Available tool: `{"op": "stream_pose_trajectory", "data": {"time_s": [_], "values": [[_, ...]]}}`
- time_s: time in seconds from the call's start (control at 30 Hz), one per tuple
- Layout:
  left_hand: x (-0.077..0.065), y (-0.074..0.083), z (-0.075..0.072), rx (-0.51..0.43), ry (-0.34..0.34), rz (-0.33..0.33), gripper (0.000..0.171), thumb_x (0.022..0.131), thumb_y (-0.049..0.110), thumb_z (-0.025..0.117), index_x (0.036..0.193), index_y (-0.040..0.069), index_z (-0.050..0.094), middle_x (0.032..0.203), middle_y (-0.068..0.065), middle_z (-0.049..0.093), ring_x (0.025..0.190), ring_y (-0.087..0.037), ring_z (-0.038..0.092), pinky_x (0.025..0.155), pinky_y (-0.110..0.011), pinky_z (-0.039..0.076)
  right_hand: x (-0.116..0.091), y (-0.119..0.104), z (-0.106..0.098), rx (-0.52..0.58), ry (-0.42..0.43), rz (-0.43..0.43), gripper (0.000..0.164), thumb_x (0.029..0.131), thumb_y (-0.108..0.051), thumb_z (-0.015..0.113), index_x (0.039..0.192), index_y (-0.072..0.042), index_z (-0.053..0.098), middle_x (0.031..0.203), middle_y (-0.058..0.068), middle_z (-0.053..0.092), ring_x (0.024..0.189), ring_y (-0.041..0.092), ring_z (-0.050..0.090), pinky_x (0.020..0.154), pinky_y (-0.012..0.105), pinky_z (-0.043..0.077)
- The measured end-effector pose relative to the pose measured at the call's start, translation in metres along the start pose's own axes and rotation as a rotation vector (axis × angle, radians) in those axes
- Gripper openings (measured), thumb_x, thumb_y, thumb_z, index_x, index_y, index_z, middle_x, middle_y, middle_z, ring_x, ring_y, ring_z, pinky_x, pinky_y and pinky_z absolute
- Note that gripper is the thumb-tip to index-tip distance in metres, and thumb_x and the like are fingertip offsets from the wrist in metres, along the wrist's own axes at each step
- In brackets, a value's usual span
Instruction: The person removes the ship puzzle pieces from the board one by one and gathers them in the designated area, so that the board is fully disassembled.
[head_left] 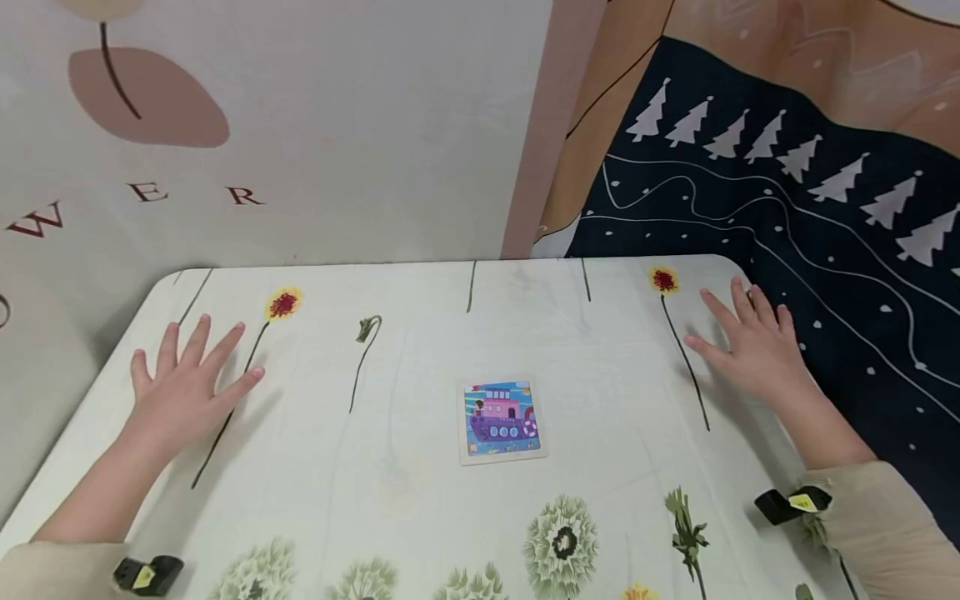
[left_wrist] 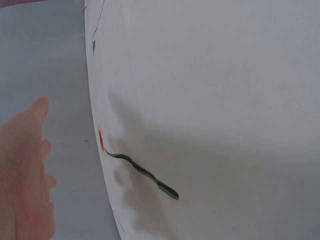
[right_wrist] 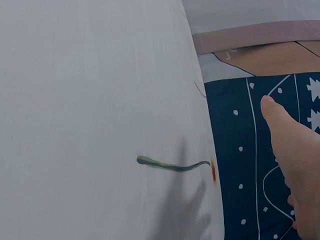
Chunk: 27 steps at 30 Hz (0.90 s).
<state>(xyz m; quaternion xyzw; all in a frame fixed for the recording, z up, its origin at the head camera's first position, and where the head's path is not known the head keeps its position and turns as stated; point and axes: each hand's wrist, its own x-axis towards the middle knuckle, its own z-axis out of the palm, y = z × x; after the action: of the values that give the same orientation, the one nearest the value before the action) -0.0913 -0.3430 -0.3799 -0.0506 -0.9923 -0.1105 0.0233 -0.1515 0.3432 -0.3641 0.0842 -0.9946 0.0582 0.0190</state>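
A small square puzzle board (head_left: pixel 502 422) with a picture of a purple and pink boat lies flat in the middle of the white table. To its left, my left hand (head_left: pixel 183 392) hovers over the cloth with fingers spread and holds nothing; in the left wrist view that hand (left_wrist: pixel 25 175) shows at the left edge. On the far right, my right hand (head_left: pixel 753 346) is held up with fingers spread, also holding nothing. The right wrist view has the right hand (right_wrist: pixel 295 155) at its right side. Both hands are well apart from the board.
The tablecloth (head_left: pixel 420 358) is white with printed flowers, stems and dandelion heads. Behind the table hang a pale wall cloth (head_left: pixel 375 125) with letters and a dark blue cloth (head_left: pixel 697 196) with white trees. Black wrist cameras sit at both beige sleeves (head_left: pixel 877 525).
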Motion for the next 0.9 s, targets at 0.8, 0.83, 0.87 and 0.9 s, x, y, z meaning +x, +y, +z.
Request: {"op": "stream_pose_trajectory", "data": {"time_s": [0.8,0.83,0.87,0.9], "values": [[0.0,0.016,-0.006,-0.032,0.056,0.014,0.079,0.093,0.052,0.052,0.155,0.019,0.015,0.157,-0.021,0.001,0.139,-0.042,-0.017,0.097,-0.067,-0.018,-0.009,-0.018,-0.006,-0.001,0.054,-0.033,0.079,0.094,-0.059,0.046,0.154,-0.016,0.017,0.156,0.024,0.0,0.141,0.042,-0.004,0.105,0.062,-0.008],[0.0,0.017,-0.007,-0.033,0.063,0.016,0.079,0.093,0.052,0.052,0.155,0.019,0.015,0.157,-0.021,0.001,0.14,-0.042,-0.015,0.098,-0.067,-0.017,-0.01,-0.019,-0.006,0.005,0.059,-0.036,0.079,0.094,-0.058,0.046,0.154,-0.016,0.017,0.156,0.024,0.0,0.141,0.041,-0.004,0.105,0.062,-0.008],[0.0,0.02,-0.007,-0.037,0.07,0.017,0.079,0.093,0.052,0.053,0.155,0.019,0.016,0.157,-0.021,0.002,0.14,-0.042,-0.015,0.098,-0.066,-0.017,-0.011,-0.02,-0.006,0.013,0.064,-0.039,0.079,0.094,-0.058,0.047,0.154,-0.016,0.017,0.156,0.024,0.001,0.141,0.041,-0.005,0.106,0.062,-0.008],[0.001,0.022,-0.007,-0.041,0.079,0.019,0.079,0.093,0.052,0.053,0.154,0.018,0.017,0.157,-0.021,0.004,0.14,-0.042,-0.014,0.099,-0.066,-0.017,-0.012,-0.022,-0.006,0.021,0.069,-0.043,0.079,0.094,-0.057,0.047,0.154,-0.016,0.017,0.156,0.024,0.001,0.142,0.041,-0.005,0.106,0.062,-0.007]]}}
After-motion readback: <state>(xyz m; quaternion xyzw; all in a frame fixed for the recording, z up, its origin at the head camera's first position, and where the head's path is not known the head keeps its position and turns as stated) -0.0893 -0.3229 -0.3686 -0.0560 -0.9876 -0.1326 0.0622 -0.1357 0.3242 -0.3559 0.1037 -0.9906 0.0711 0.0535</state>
